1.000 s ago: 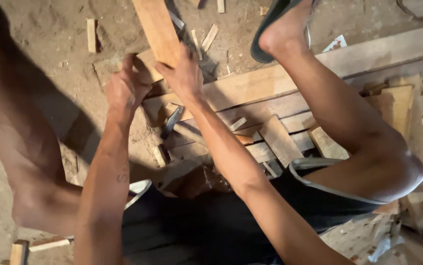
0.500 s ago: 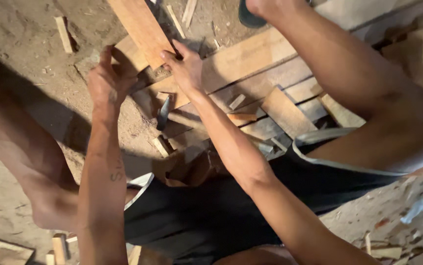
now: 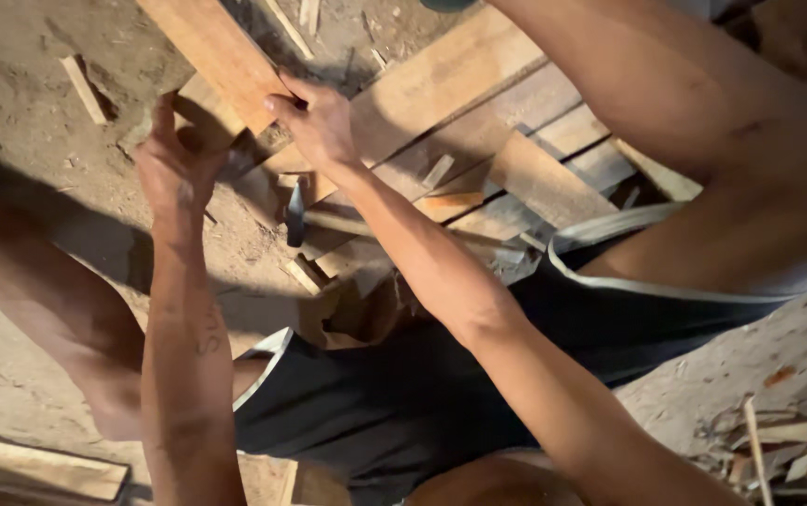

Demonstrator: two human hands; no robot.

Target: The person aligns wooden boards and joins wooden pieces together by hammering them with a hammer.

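Seated on the dirt floor (image 3: 38, 84), knees spread, dark shorts (image 3: 403, 412) nearest the camera. Bottom right, a heap of wood chips (image 3: 778, 440); bottom left, a loose plank offcut (image 3: 38, 468).

Both forearms reach forward from the lap. Between the legs, just below the hands, a dark-headed tool, probably a hammer or small adze (image 3: 296, 214), lies untouched on a stack of planks (image 3: 478, 122); its handle runs off to the right across the boards.

Left hand (image 3: 174, 164): fingers curled around a short wooden block (image 3: 205, 111), clenched on it from below. Right hand (image 3: 321, 122): fingers and thumb pinched on the lower end of a long reddish board (image 3: 216, 52), which slants up and left out of frame. Board end sits against the block; whether they touch flush cannot be told.

Step in hand, as judged: fitting or aligning the board end against the block, held steady by both hands above the stack. Next move likely calls for one hand to let go and take the tool while the other keeps the joint from slipping.

Farther off, small wood scraps (image 3: 83, 89) scattered on the floor.
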